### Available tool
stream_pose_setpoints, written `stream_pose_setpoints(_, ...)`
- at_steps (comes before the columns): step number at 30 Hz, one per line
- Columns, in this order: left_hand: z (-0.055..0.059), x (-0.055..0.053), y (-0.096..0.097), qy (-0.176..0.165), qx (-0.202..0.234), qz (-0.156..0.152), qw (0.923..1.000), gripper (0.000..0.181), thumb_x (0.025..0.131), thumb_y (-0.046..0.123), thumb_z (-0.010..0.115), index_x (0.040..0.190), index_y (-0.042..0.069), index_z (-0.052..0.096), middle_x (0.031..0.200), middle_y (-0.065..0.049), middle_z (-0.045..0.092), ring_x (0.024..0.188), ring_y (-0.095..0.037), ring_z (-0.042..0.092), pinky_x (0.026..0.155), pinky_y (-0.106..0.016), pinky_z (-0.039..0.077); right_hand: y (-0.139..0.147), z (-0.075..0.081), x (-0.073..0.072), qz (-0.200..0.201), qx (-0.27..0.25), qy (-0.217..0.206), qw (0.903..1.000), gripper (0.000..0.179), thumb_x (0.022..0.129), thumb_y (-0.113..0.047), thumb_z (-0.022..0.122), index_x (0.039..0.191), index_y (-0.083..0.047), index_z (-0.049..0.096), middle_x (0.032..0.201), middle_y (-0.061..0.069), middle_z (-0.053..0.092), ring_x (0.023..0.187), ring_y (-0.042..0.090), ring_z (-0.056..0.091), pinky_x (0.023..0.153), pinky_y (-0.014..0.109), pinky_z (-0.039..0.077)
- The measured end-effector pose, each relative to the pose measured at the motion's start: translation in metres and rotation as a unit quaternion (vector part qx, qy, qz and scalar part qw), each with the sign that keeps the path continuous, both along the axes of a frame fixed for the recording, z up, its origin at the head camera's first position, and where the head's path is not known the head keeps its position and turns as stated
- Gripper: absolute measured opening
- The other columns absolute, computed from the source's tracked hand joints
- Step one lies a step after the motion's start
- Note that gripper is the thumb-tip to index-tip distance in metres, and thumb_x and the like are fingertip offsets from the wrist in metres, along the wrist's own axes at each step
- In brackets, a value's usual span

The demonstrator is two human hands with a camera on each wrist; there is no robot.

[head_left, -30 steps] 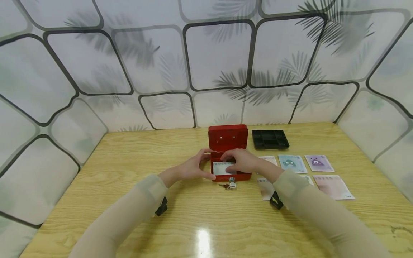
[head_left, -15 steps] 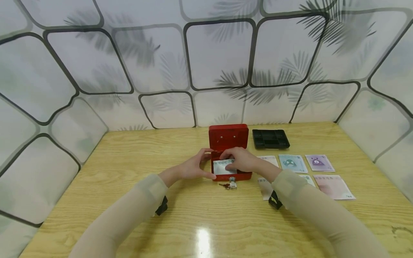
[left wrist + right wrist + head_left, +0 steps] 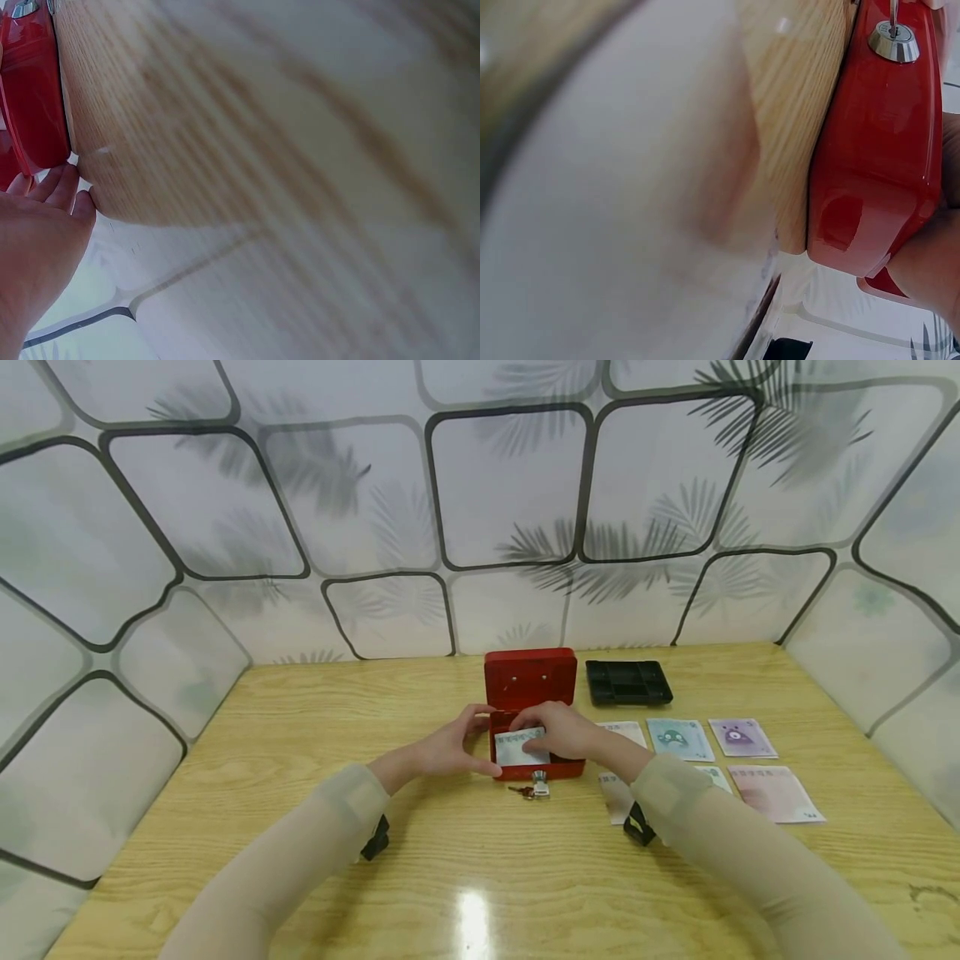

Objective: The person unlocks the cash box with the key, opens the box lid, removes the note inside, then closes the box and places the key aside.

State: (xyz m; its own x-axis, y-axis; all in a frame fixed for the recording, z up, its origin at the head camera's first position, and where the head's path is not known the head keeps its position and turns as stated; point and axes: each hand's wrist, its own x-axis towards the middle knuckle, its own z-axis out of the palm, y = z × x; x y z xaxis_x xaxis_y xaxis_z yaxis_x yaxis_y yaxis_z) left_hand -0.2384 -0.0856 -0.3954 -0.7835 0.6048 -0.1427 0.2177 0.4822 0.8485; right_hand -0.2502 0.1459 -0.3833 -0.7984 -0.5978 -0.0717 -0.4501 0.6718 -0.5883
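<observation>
red cash box (image 3: 877, 157), keyed lock (image 3: 894, 41), wooden table (image 3: 795, 90)

Red cash box (image 3: 530, 680); black tray (image 3: 627, 683); teal note (image 3: 678, 740); purple note (image 3: 741, 737).

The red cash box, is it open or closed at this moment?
Open. The red cash box has its lid standing upright at the back, and the right hand presses a banknote down inside it.

No legible text on anything.
</observation>
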Motion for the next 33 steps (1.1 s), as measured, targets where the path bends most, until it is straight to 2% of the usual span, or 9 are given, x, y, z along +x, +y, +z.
stream_pose_setpoints(15,0.001,0.001,0.0,0.0,-0.003,0.0,1.0,0.085,0.083,0.021,0.08,0.145,0.011,0.023,0.15,-0.014,0.036,0.139,-0.025,0.031,0.114,-0.043,0.019,0.004,-0.002,-0.002,0.006,-0.043,0.018,0.9989,0.025,0.091,-0.008,0.068,0.116,-0.006,0.068,0.114,0.006,0.067,0.103,0.023,0.06,0.09,0.042,0.049)
stream_pose_setpoints(26,0.001,0.0,0.001,-0.008,0.0,0.006,0.9999,0.087,0.082,0.02,0.08,0.146,0.011,0.022,0.15,-0.015,0.034,0.14,-0.026,0.03,0.114,-0.043,0.019,0.014,0.009,-0.004,-0.031,-0.102,0.038,0.9936,0.025,0.092,-0.006,0.067,0.116,-0.004,0.067,0.11,0.008,0.067,0.097,0.024,0.06,0.081,0.04,0.05)
stream_pose_setpoints(33,-0.001,0.0,0.002,-0.01,0.0,0.015,0.9998,0.088,0.081,0.018,0.081,0.146,0.009,0.023,0.149,-0.016,0.036,0.14,-0.026,0.03,0.114,-0.041,0.02,0.027,0.021,-0.003,-0.061,-0.107,0.048,0.9912,0.026,0.092,-0.006,0.067,0.118,-0.004,0.067,0.109,0.011,0.067,0.096,0.026,0.06,0.08,0.042,0.05)
